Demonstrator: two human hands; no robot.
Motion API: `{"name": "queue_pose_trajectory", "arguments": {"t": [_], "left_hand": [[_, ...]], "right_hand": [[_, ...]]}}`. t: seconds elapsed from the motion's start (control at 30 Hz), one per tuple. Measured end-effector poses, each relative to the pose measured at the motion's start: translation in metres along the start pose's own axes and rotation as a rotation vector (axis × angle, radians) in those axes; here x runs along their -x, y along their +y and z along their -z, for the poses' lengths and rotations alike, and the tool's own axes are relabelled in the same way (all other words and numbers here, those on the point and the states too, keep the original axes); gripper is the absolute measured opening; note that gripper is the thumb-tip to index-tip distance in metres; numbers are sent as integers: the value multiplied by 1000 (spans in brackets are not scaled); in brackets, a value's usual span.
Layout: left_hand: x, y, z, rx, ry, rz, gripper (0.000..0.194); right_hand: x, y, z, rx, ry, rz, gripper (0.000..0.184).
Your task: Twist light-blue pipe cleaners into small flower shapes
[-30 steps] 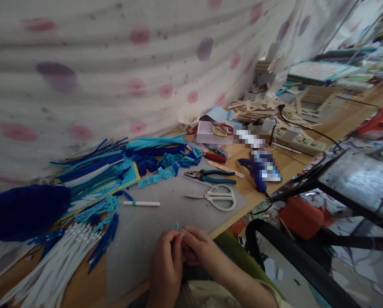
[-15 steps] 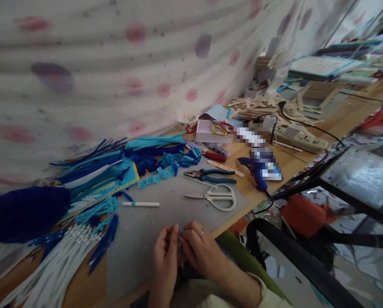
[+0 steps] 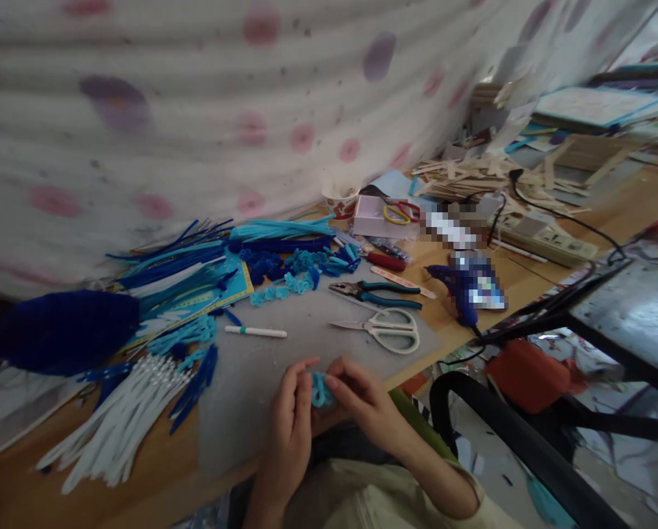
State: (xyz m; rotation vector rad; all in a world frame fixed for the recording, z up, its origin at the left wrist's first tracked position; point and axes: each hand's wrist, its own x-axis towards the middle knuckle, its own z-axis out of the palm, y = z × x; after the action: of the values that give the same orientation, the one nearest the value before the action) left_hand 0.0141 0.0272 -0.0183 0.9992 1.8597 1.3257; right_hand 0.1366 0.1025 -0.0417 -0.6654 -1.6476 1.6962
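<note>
My left hand (image 3: 289, 422) and my right hand (image 3: 362, 400) meet at the near edge of the table, over a grey mat (image 3: 285, 360). Both pinch a small light-blue twisted pipe-cleaner piece (image 3: 321, 389) between their fingertips. White scissors (image 3: 387, 328) and teal-handled pliers (image 3: 378, 292) lie on the mat beyond my right hand. A white pen (image 3: 255, 332) lies just past my left hand.
Piles of blue, teal and white pipe cleaners (image 3: 158, 323) fill the left side, with a dark blue fuzzy bundle (image 3: 67, 330). A blue glue gun (image 3: 461, 290), a power strip (image 3: 549, 239), wooden sticks (image 3: 472, 176) and a pink box (image 3: 378, 217) sit at the right. A spotted cloth (image 3: 224, 110) hangs behind.
The view shifted slightly. The light-blue piece, mostly hidden in my fingers before, now shows as a loop between both hands, which have risen a little over the mat.
</note>
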Motion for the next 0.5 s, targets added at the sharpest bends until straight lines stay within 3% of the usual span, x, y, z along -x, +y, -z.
{"name": "queue_pose_trajectory", "arguments": {"t": [0.2,0.3,0.5], "left_hand": [[5,0,-15,454,112,208,40],[6,0,-18,504,145,218,36],[8,0,-16,457,241,159,24]], "right_hand": [[0,-3,-13,-138,159,-30,29],[0,-2,-17,-143,231,-46,29],[1,-6,-20,-28,187,-10,24]]}}
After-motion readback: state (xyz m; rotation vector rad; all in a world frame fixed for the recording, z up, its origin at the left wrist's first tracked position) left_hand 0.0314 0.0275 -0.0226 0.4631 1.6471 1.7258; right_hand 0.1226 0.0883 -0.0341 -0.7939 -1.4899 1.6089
